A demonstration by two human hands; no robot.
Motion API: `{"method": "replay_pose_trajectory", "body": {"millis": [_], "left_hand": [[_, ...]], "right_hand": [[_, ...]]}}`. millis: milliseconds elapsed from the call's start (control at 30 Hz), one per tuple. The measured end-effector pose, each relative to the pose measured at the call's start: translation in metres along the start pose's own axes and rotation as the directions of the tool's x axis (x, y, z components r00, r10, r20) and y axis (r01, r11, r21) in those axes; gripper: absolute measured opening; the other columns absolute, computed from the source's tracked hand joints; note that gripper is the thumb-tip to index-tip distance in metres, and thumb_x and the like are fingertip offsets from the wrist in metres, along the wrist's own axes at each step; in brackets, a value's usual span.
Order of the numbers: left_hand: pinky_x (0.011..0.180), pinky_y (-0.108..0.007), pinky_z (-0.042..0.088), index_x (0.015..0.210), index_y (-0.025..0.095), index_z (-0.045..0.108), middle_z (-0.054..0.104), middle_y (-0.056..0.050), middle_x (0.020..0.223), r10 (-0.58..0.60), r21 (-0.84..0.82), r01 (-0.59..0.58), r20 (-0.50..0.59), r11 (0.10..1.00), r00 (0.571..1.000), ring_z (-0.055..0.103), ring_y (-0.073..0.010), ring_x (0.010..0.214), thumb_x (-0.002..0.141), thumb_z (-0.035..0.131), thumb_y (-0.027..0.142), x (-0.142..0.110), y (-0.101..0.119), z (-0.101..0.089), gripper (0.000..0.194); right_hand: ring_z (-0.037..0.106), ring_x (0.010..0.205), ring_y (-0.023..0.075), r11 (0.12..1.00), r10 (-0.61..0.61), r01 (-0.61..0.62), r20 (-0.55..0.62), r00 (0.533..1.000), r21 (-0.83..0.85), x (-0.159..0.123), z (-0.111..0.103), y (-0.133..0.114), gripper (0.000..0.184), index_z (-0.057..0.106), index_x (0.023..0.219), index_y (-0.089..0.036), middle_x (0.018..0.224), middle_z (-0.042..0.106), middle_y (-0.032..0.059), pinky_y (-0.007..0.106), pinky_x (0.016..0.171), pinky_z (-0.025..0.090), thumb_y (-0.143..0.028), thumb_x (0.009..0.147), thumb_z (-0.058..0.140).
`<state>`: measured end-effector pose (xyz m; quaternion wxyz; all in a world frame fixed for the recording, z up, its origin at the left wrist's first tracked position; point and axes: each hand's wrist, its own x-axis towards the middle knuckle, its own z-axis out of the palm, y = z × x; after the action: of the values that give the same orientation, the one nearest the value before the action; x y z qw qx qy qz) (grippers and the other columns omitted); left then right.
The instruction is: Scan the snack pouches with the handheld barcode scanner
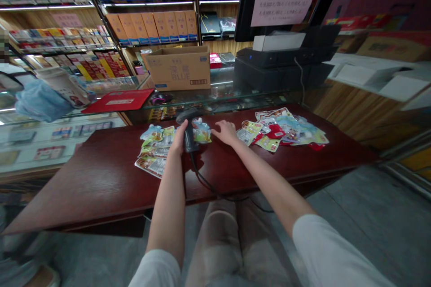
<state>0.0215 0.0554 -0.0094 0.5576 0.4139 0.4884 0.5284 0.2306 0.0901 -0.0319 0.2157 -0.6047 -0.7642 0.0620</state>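
Note:
My left hand [179,141] is wrapped around a black handheld barcode scanner [189,136], held over the table with its cable trailing toward the front edge. Right behind the scanner lies a small colourful packet [203,133], partly hidden by it. Just right of that packet is my right hand [225,132], fingers apart and nothing in them; whether a fingertip touches the packet I cannot tell. Several flat snack packets [155,154] overlap to the left of my left hand. A larger heap of mixed packets [276,131] spreads out beyond my right hand.
The dark red wooden table [111,175] meets a glass counter behind it. On that counter stand a cardboard box [180,71], a red mat [119,100] and a blue cloth [42,98]. A monitor [283,0] rises at the back right. Part of another person shows at lower left.

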Motion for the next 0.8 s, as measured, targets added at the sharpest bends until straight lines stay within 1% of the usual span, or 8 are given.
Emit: {"method": "replay_pose_trajectory", "body": {"millis": [100,200,300,367,467,533,700,800], "left_hand": [[0.048,-0.027,0.044,0.083,0.019,0.068,0.058,-0.001,0.058,0.014,-0.011,-0.015,-0.014,1.0,1.0,0.054,-0.0143,0.049,0.069,0.064,0.074,0.0,0.002,-0.004,0.057],[0.051,-0.028,0.047,0.083,0.019,0.067,0.06,-0.001,0.06,0.055,-0.002,-0.055,-0.061,0.998,0.997,0.056,-0.015,0.052,0.069,0.065,0.07,0.002,0.002,-0.008,0.053],[0.064,-0.033,0.054,0.084,0.018,0.066,0.064,-0.004,0.068,0.112,0.063,-0.104,-0.135,0.993,0.984,0.063,-0.02,0.065,0.071,0.064,0.067,0.007,0.0,-0.014,0.051],[0.08,-0.039,0.054,0.081,0.019,0.067,0.068,-0.007,0.078,0.18,0.212,-0.137,-0.2,0.968,0.963,0.067,-0.0267,0.085,0.073,0.064,0.063,0.011,-0.001,-0.02,0.046],[0.106,-0.048,0.041,0.077,0.021,0.068,0.072,-0.011,0.102,0.324,0.477,-0.16,-0.284,0.864,0.902,0.054,-0.0356,0.126,0.077,0.063,0.054,0.016,-0.002,-0.028,0.034],[0.114,-0.053,0.029,0.077,0.022,0.068,0.071,-0.011,0.111,0.339,0.545,-0.13,-0.304,0.829,0.89,0.046,-0.0375,0.135,0.081,0.059,0.052,0.018,-0.002,-0.032,0.032],[0.119,-0.058,0.006,0.075,0.023,0.069,0.074,-0.014,0.104,0.192,0.633,-0.009,-0.22,0.774,0.957,0.049,-0.0418,0.132,0.076,0.065,0.058,0.017,-0.002,-0.032,0.035],[0.119,-0.058,0.001,0.076,0.023,0.071,0.074,-0.015,0.104,0.145,0.663,-0.001,-0.162,0.748,0.976,0.051,-0.0423,0.131,0.076,0.065,0.059,0.016,-0.002,-0.028,0.036]], "right_hand": [[0.054,0.12,0.0347,0.996,0.06,-0.055,0.082,0.995,-0.064,0.007,0.011,-0.016,0.065,0.069,0.12,-0.014,0.128,0.062,0.0187,0.047,0.102,0.034,-0.067,0.091,0.046],[0.049,0.123,0.0371,0.993,0.099,-0.093,0.087,0.991,-0.072,0.009,0.017,-0.021,0.075,0.068,0.123,-0.015,0.132,0.06,0.0191,0.049,0.102,0.034,-0.076,0.086,0.044],[0.047,0.126,0.0368,0.993,0.116,-0.114,0.104,0.988,-0.032,0.008,0.019,-0.017,0.073,0.064,0.13,-0.019,0.138,0.056,0.0172,0.05,0.103,0.033,-0.074,0.087,0.045],[0.048,0.127,0.0363,0.993,0.115,-0.114,0.11,0.987,-0.019,0.007,0.019,-0.014,0.072,0.058,0.137,-0.019,0.14,0.056,0.0175,0.051,0.105,0.032,-0.071,0.088,0.047],[0.05,0.127,0.0342,0.995,0.104,-0.105,0.088,0.991,-0.003,0.005,0.019,-0.009,0.067,0.053,0.142,-0.022,0.14,0.057,0.0164,0.05,0.108,0.03,-0.063,0.09,0.05],[0.051,0.127,0.0326,0.995,0.095,-0.096,0.08,0.992,0.013,0.003,0.018,-0.007,0.059,0.057,0.139,-0.025,0.139,0.058,0.0144,0.05,0.11,0.028,-0.059,0.091,0.051],[0.053,0.126,0.0316,0.994,0.093,-0.099,0.12,0.988,0.046,0.001,0.01,-0.002,0.047,0.06,0.136,-0.029,0.137,0.061,0.0113,0.052,0.11,0.027,-0.047,0.093,0.054],[0.056,0.124,0.031,0.994,0.102,-0.107,0.143,0.984,0.027,0.002,0.003,0.003,0.037,0.069,0.126,-0.027,0.133,0.065,0.0103,0.055,0.111,0.026,-0.037,0.096,0.048]]}}
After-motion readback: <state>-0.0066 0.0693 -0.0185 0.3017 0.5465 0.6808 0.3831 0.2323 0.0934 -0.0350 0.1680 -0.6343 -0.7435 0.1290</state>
